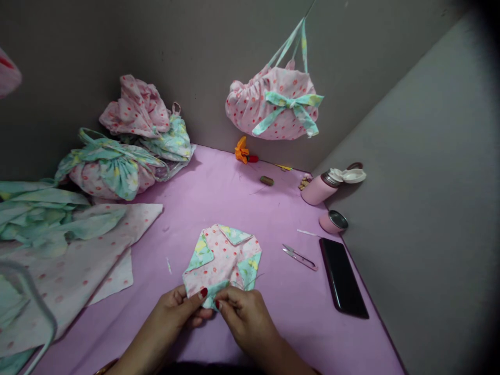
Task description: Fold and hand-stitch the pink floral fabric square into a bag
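A pink fabric piece (222, 255) with red dots lies in front of me, its corners folded in to show green floral cloth. My left hand (182, 307) is closed on its near left edge, thumb on top and fingers underneath. At the near folded corner, my right hand (244, 312) is pinched with thumb and fingertips against the green cloth. What sits inside that pinch is too small to make out. A thin dark thread (253, 281) runs above the right hand over the fabric. To the right lie small thread snips (300, 257), blades pointing away to the left.
Dotted and green cloth (74, 260) covers the left side, with gathered fabric bags (113, 172) behind. A dotted bag (277, 104) hangs at the back. Rightward are a phone (344, 276), a pink bottle (320, 188), its cup (333, 222) and a thread spool (266, 180).
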`<state>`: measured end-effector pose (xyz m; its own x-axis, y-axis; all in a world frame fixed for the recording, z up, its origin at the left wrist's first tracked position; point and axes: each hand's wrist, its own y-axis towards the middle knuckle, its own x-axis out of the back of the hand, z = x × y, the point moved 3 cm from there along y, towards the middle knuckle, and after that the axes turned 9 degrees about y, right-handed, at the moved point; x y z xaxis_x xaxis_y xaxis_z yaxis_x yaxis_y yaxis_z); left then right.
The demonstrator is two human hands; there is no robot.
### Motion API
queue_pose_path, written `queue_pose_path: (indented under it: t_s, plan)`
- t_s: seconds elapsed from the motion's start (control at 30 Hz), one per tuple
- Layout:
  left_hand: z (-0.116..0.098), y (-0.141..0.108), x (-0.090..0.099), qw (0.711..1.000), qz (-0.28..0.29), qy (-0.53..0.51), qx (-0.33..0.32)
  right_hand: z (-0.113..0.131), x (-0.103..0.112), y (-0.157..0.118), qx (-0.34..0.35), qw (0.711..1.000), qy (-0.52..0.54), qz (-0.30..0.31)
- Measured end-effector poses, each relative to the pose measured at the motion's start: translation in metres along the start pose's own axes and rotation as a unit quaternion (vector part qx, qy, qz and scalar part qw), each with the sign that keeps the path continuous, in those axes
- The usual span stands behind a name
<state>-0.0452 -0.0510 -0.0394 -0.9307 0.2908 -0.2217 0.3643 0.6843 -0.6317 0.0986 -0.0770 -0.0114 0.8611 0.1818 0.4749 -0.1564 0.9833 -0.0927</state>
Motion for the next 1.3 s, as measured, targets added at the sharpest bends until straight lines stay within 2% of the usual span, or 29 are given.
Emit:
queue_pose_path:
  t_s: [0.43,0.63,0.83,1.3]
  plan:
    - [0.000,0.000,0.000,1.000,0.009,0.026,-0.012,-0.001,-0.006,0.001,-0.006,1.000,-0.010,-0.007]
    - [0.005,0.004,0.002,1.000,0.013,0.012,-0.011,-0.006,-0.005,0.000,-0.006,0.998,0.060,-0.008]
    - [0.001,0.004,-0.001,0.999,0.024,0.015,-0.014,-0.013,-0.007,0.001,-0.018,0.990,0.140,-0.011]
    - [0.002,0.005,-0.002,0.998,0.045,0.017,-0.034,-0.012,-0.009,0.003,-0.018,0.973,0.229,-0.012]
